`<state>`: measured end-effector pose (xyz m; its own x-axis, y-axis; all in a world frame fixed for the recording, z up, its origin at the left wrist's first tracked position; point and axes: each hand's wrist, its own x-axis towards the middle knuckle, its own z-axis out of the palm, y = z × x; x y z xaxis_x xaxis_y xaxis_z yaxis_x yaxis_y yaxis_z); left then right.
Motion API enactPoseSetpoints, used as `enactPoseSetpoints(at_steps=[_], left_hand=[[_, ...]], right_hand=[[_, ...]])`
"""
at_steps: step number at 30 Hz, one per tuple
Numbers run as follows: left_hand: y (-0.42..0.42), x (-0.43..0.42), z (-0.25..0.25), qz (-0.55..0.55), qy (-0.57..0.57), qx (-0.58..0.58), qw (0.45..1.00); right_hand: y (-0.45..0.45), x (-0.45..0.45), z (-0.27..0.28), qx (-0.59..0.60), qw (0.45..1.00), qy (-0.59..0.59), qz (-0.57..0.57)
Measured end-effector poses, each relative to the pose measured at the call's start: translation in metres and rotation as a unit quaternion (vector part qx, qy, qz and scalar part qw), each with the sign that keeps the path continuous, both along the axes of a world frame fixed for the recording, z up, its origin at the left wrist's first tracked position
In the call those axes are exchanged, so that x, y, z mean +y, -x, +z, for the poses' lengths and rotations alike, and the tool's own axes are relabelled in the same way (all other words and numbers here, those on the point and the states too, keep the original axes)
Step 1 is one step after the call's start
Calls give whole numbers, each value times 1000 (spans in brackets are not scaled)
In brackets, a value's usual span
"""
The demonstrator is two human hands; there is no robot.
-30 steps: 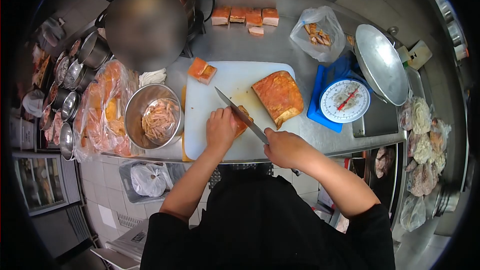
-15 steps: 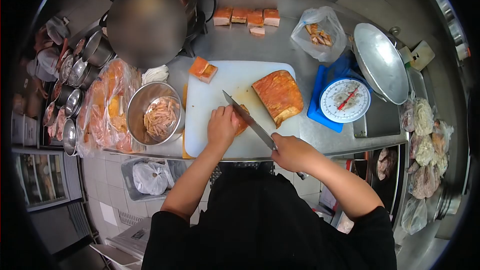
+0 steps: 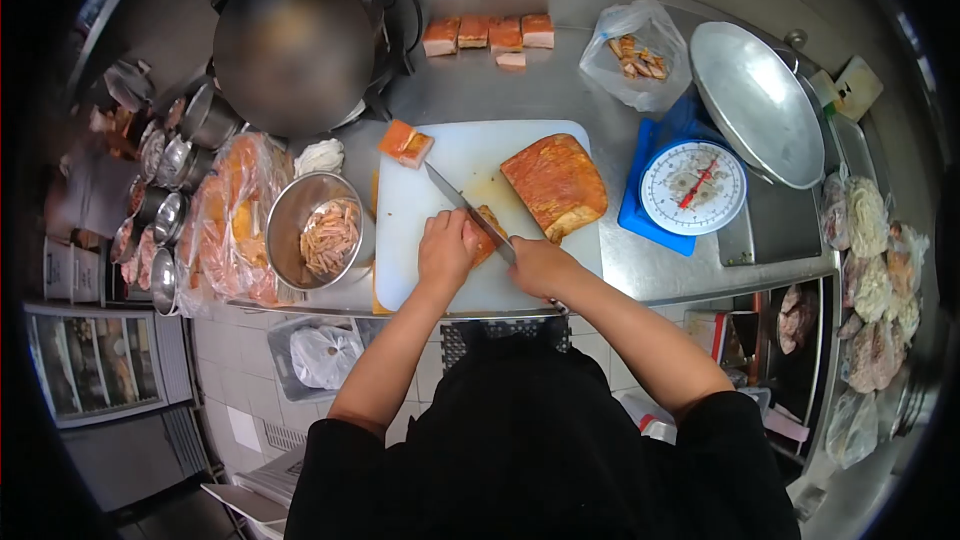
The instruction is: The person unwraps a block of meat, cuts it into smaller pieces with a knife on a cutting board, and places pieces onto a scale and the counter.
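Note:
My right hand (image 3: 545, 268) is wrapped round the handle of a long kitchen knife (image 3: 462, 202). Its blade slants up and left across a small piece of pork belly (image 3: 489, 237) with browned skin. Curled fingers of my left hand (image 3: 447, 248) press that piece onto the white cutting board (image 3: 400, 265), close beside the blade. To the right on the board lies a large pork belly slab (image 3: 556, 188). Smaller cut pork chunks (image 3: 406, 144) sit at the board's upper left corner, near the knife tip.
A steel pot (image 3: 283, 252) of meat strips stands left of the board, beside bagged meat (image 3: 235, 220). Pork blocks (image 3: 505, 34) line the back. A blue scale (image 3: 692, 188), metal pan (image 3: 757, 105) and plastic bag (image 3: 630, 85) with browned pieces are at right.
My right hand has pushed the knife forward and left, so its tip now reaches nearer the cut chunks. My left hand stays on the small piece. The camera view has shifted slightly.

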<state>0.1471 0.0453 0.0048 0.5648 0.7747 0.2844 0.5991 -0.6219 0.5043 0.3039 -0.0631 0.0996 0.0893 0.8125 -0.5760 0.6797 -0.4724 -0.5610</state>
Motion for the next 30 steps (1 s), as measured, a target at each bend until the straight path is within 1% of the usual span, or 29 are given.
enactPoseSetpoints(at_steps=[2, 3, 5, 6, 8, 9, 11, 12, 13, 14, 15, 16, 17, 19, 20, 22, 23, 24, 26, 27, 28, 29, 30], left_hand=[[3, -3, 5, -1, -18, 16, 1000], [3, -4, 6, -1, -14, 19, 1000], [1, -5, 4, 2, -4, 23, 1000], [1, -4, 0, 0, -2, 8, 1000], [3, 0, -1, -4, -4, -3, 1000], [6, -1, -2, -7, 11, 2, 1000], [8, 5, 0, -9, 11, 1, 1000], [11, 8, 0, -14, 39, -5, 999], [15, 10, 1, -18, 67, -10, 998], [20, 10, 4, -17, 63, -9, 998], [23, 9, 6, -11, 104, -25, 994], [23, 8, 7, -6, 145, -43, 988], [23, 8, 8, -8, 143, -44, 989], [21, 2, 14, -44, 40, -38, 998], [22, -4, 16, -48, 40, -34, 997], [17, -22, 45, -129, -48, 123, 983], [17, -16, 39, -113, -15, 150, 982], [20, -9, 29, -115, -18, 153, 981], [25, 6, 13, -92, 97, 13, 991], [26, 8, 15, -95, 95, 15, 991], [29, 9, 17, -61, 347, -153, 923], [33, 9, 17, -17, 565, -306, 766], [36, 7, 20, -14, 563, -307, 767]], right_hand=[[1, -4, -15, -28, 998, -43, 25], [0, -11, -8, -28, 998, -50, 21], [-3, -26, 7, -22, 999, -4, 50], [-1, -23, 1, -18, 998, -2, 53], [5, -17, -15, -19, 999, -31, -4], [7, -16, -14, -16, 999, -30, -6], [4, -3, -7, -4, 999, 23, -25], [2, -6, -16, -5, 1000, 15, -24], [-3, -15, -33, -11, 999, -27, -17], [-9, -26, -45, -15, 998, -66, -10], [-18, -40, -42, -14, 998, -68, -10], [-31, -57, -29, 32, 999, -24, -26], [-42, -70, -19, 77, 996, 19, -43], [-55, -88, -16, 58, 996, 17, -63], [-57, -94, -16, 42, 996, 17, -81], [-57, -97, -17, 33, 996, 17, -87], [-57, -98, -17, 20, 996, 18, -88], [-55, -100, -16, 23, 996, 15, -91], [-52, -103, -16, 1, 996, 9, -92], [-53, -105, -19, 3, 995, 6, -95], [-53, -106, -24, 0, 995, 0, -95], [-53, -107, -27, -4, 996, -7, -91], [-52, -107, -27, -2, 996, -8, -88]])
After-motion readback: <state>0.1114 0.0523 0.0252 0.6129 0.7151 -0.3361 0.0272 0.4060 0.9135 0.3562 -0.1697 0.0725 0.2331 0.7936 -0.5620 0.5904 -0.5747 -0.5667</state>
